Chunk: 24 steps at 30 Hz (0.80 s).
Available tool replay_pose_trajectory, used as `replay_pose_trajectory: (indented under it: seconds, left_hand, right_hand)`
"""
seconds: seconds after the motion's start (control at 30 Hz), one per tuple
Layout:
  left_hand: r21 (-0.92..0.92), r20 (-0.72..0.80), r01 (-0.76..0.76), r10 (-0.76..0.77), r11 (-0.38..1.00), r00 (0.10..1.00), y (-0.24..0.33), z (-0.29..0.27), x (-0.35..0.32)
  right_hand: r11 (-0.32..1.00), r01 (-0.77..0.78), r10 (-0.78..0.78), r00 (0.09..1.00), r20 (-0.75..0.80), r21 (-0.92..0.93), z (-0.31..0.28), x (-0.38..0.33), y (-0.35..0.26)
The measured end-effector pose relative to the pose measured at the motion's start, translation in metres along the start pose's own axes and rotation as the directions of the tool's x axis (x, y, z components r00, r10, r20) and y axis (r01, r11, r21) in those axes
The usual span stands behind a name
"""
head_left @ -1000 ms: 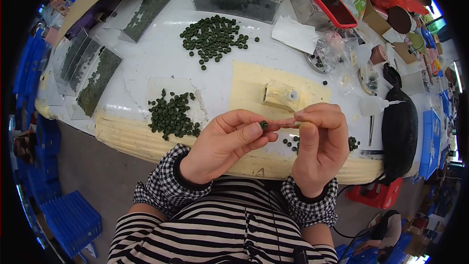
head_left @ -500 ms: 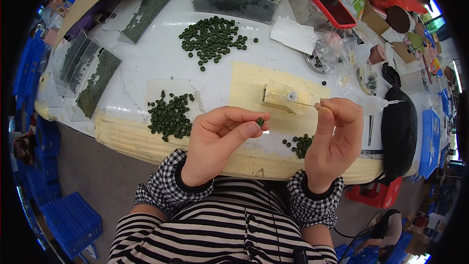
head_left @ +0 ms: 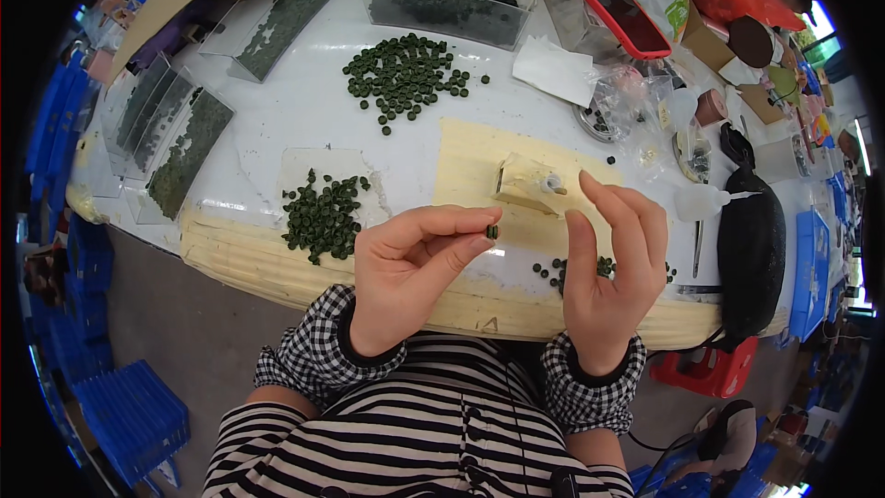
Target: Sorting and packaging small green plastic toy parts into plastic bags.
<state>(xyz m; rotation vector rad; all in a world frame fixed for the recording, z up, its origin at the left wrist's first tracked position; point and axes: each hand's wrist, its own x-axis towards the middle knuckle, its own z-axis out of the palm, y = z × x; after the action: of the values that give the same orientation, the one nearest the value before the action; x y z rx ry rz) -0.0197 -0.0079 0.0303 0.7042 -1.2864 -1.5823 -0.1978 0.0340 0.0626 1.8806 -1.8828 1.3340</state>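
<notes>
One small, round dark-green piece sits pinched in our left hand, our right hand spread, seemingly empty, while a loose dark-green heap at left on our white bench suggests much remains.

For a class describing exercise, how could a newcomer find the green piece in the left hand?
Over the near edge of the white table, find the person's left hand. Pinched at its fingertips is a small, dark green piece. Similar pieces lie heaped on the table; this one is held.
</notes>
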Motion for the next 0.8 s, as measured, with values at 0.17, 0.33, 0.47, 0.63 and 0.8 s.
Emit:
replay_pose_trajectory:
  seconds: [0.17,0.33,0.47,0.63,0.8]
  left_hand:
    - [-0.071,0.023,-0.044,0.046,0.997,0.999,-0.005,-0.003,0.000]
    - [-0.069,0.046,-0.090,0.093,0.994,0.995,-0.006,-0.004,0.001]
    - [-0.023,0.072,-0.070,0.071,0.997,0.995,-0.001,-0.004,0.001]
    - [-0.015,0.055,-0.059,0.060,0.998,0.997,-0.001,-0.005,0.000]
    - [-0.029,0.003,-0.017,0.017,0.999,1.000,-0.002,-0.003,-0.002]
  right_hand:
    - [0.925,-0.139,0.043,0.963,0.266,0.355,-0.008,-0.013,-0.014]
    - [0.862,-0.210,0.054,0.943,0.329,0.461,-0.001,-0.020,-0.016]
    - [0.868,-0.191,0.042,0.948,0.316,0.458,-0.001,-0.020,-0.015]
    - [0.867,-0.183,0.029,0.947,0.320,0.463,0.000,-0.021,-0.013]
    - [0.870,-0.172,0.013,0.945,0.328,0.462,0.001,-0.020,-0.015]
